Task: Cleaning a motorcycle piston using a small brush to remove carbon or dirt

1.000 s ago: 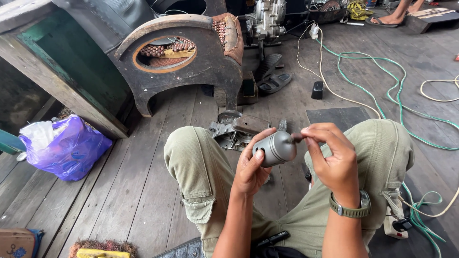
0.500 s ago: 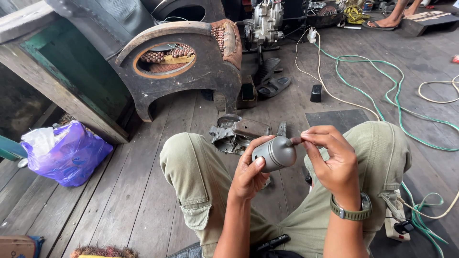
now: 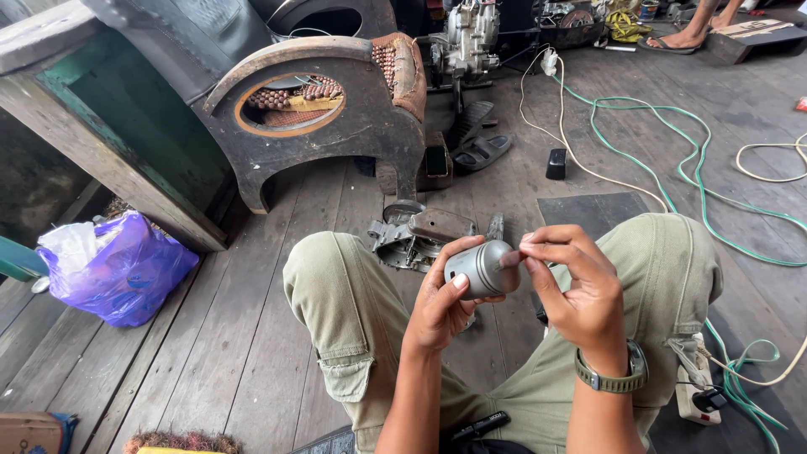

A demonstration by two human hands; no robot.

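Metal piston (image 3: pixel 481 269) held at frame centre.
Left hand (image 3: pixel 441 298) cups it, fingers closed; right hand (image 3: pixel 576 290) pinches its top edge; engine parts (image 3: pixel 416 235) lie unassembled behind.

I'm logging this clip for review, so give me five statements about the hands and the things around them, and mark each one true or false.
1. The left hand grips a grey metal cylinder. True.
2. The right hand rests flat on the floor. False: its fingertips pinch at the cylinder's end.
3. A purple plastic bag lies on the wooden floor to the person's left. True.
4. A watch sits on the left wrist. False: the watch is on the right wrist.
5. The green cable is wound around the cylinder. False: it lies on the floor to the right, apart from it.
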